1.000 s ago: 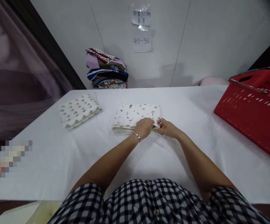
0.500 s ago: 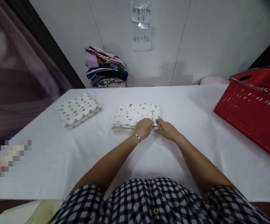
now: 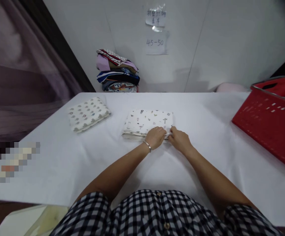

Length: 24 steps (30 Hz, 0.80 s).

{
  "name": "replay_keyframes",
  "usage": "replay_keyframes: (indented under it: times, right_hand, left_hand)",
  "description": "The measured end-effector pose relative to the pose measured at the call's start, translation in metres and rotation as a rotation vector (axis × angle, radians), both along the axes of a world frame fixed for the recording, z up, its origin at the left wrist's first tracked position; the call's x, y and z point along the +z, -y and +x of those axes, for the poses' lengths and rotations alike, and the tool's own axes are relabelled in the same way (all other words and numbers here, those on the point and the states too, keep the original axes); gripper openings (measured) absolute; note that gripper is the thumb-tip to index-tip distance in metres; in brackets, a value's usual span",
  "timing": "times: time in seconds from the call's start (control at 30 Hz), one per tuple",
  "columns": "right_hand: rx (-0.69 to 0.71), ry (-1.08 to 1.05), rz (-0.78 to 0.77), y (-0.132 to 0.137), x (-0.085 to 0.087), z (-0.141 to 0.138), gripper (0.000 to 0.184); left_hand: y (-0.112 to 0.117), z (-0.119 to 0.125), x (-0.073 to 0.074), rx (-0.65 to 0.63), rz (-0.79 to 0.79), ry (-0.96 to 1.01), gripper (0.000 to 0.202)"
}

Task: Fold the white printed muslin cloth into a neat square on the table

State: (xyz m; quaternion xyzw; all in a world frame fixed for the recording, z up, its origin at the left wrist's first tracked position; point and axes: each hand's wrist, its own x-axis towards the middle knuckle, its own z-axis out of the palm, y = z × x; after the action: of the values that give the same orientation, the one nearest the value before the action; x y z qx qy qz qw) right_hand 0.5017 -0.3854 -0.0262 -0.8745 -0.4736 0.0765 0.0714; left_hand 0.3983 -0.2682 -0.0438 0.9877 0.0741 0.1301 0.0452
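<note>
In front of me lies a folded white cloth (image 3: 146,119) with small scattered prints, its layered edge towards me. My left hand (image 3: 155,137), with a silver bracelet at the wrist, grips the near edge of this cloth, right of its middle. At the near right corner, my right hand (image 3: 180,139) pinches the layers between thumb and fingers. The two hands are close together, and the fingertips are partly hidden in the fabric. A second folded white cloth (image 3: 88,113), with grey-green motifs, rests apart at the left.
A white-covered table (image 3: 142,173) carries both cloths. On the right stands a red plastic basket (image 3: 270,126) with a metal handle. Behind the far edge is a stack of folded fabrics (image 3: 118,72) against the wall. A pinkish curtain (image 3: 21,75) hangs at the left.
The whole view has shifted slightly, so things appear further right. Both hands stay at the cloth's near right corner, with only slight finger movement along its edge.
</note>
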Motion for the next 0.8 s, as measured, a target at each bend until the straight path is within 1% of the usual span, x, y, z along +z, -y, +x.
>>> replay_keyframes:
  times: [0.07, 0.17, 0.3, 0.37, 0.43, 0.5, 0.57, 0.63, 0.73, 0.8]
  right_hand:
    - [0.002, -0.004, -0.058, 0.002, -0.002, 0.0, 0.018]
    - [0.017, 0.017, -0.094, 0.005, -0.006, 0.0, 0.017]
    - [0.038, 0.027, -0.1, 0.008, -0.009, 0.002, 0.014]
    - [0.052, 0.063, -0.05, 0.008, -0.012, 0.002, 0.013]
    - [0.073, 0.137, 0.058, 0.009, -0.016, 0.001, 0.012]
    - [0.12, 0.197, 0.174, 0.009, -0.022, 0.001, 0.013]
    - [0.177, 0.204, 0.234, 0.009, -0.026, 0.002, 0.017]
    - [0.207, 0.17, 0.218, 0.008, -0.029, 0.004, 0.017]
    - [0.194, 0.131, 0.141, 0.007, -0.029, 0.006, 0.013]
    - [0.186, 0.133, 0.119, 0.006, -0.027, 0.006, 0.014]
  left_hand:
    - [0.001, -0.001, -0.005, -0.008, 0.031, -0.066, 0.013]
    - [0.001, -0.003, -0.01, -0.005, 0.058, -0.096, 0.015]
    - [-0.001, -0.008, -0.008, 0.049, 0.063, -0.126, 0.014]
    - [-0.004, -0.01, -0.007, 0.103, 0.062, -0.133, 0.014]
    - [-0.008, -0.012, -0.006, 0.161, 0.067, -0.126, 0.013]
    - [-0.013, -0.016, -0.005, 0.218, 0.075, -0.109, 0.014]
    - [-0.018, -0.023, -0.004, 0.258, 0.087, -0.082, 0.016]
    - [-0.022, -0.031, -0.005, 0.256, 0.11, -0.059, 0.018]
    - [-0.025, -0.043, -0.009, 0.196, 0.141, -0.078, 0.018]
    - [-0.027, -0.049, -0.012, 0.209, 0.128, -0.1, 0.018]
